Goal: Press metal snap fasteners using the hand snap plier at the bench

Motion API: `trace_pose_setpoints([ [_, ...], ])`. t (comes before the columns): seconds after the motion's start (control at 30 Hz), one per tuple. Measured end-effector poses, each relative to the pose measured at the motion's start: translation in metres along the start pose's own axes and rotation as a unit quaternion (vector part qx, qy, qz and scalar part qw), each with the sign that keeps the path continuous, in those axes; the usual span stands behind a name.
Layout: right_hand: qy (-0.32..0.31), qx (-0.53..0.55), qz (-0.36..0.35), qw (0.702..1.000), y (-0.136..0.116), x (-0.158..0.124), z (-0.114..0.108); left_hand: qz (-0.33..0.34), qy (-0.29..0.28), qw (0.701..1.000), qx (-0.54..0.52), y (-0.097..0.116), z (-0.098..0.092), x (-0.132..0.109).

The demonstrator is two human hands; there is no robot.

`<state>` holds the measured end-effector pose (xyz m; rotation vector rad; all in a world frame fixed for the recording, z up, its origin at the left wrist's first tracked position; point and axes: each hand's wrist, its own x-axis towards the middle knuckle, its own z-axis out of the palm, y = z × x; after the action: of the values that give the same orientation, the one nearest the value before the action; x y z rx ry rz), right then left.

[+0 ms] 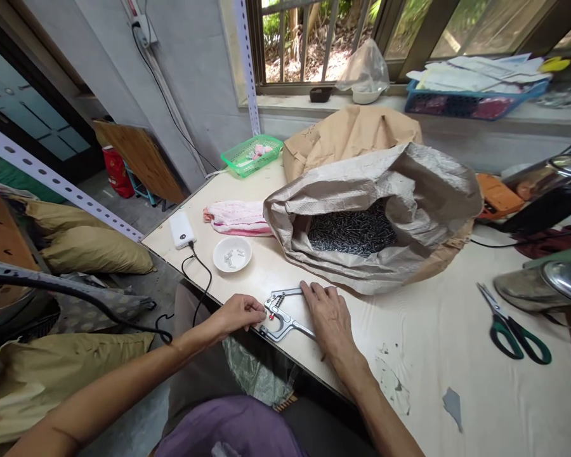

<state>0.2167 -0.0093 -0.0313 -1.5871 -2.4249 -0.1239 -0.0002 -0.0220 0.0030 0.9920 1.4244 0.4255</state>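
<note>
Near the table's front edge lie silver hand pliers (280,325) with a C-shaped jaw, a coil spring and a small red part. My right hand (330,317) is closed over their two handles. At the jaw's left side my left hand (242,313) pinches thumb and fingers together. Whatever is between those fingertips is too small to make out. Beyond my left hand stands a white bowl (220,246) holding several small pale pieces. Behind the pliers a woven sack (285,212) lies with its mouth towards me, full of small dark metal pieces (354,228).
A white power bank (182,230) with a black cable is at the left edge, near a pink-and-white cloth (240,218). A green basket (252,158) sits behind. On the right are green-handled scissors (516,333) and a metal flask (537,285). Sacks (95,247) lie on the floor.
</note>
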Motion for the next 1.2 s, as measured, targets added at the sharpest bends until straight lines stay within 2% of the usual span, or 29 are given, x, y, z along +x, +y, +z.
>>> trace_pose_setpoints([
  [0.13, -0.006, -0.018, -0.001, 1.000, 0.004, 0.010, 0.001, 0.037, 0.026, 0.996, 0.080, -0.008, 0.005, 0.000],
  [0.3, -0.019, -0.024, -0.026, 0.999, 0.006, 0.009, -0.009, 0.084, 0.051, 0.982, 0.158, -0.019, 0.005, 0.003],
  [0.47, -0.021, -0.019, -0.030, 0.999, 0.007, 0.005, -0.021, 0.096, 0.035, 0.973, 0.205, -0.018, 0.005, 0.002],
  [0.7, 0.008, -0.019, -0.031, 0.999, 0.006, -0.001, -0.030, 0.104, 0.007, 0.952, 0.287, -0.009, 0.007, 0.003],
  [0.87, 0.016, -0.005, -0.029, 0.999, 0.008, -0.003, -0.025, 0.139, 0.009, 0.927, 0.347, -0.011, 0.008, 0.007],
  [1.07, -0.012, 0.006, -0.024, 1.000, 0.012, 0.001, -0.012, 0.103, -0.002, 0.907, 0.408, 0.000, 0.010, 0.016],
  [1.2, -0.018, 0.009, -0.028, 0.999, 0.012, 0.001, -0.007, 0.111, -0.027, 0.898, 0.424, 0.007, 0.011, 0.018],
])
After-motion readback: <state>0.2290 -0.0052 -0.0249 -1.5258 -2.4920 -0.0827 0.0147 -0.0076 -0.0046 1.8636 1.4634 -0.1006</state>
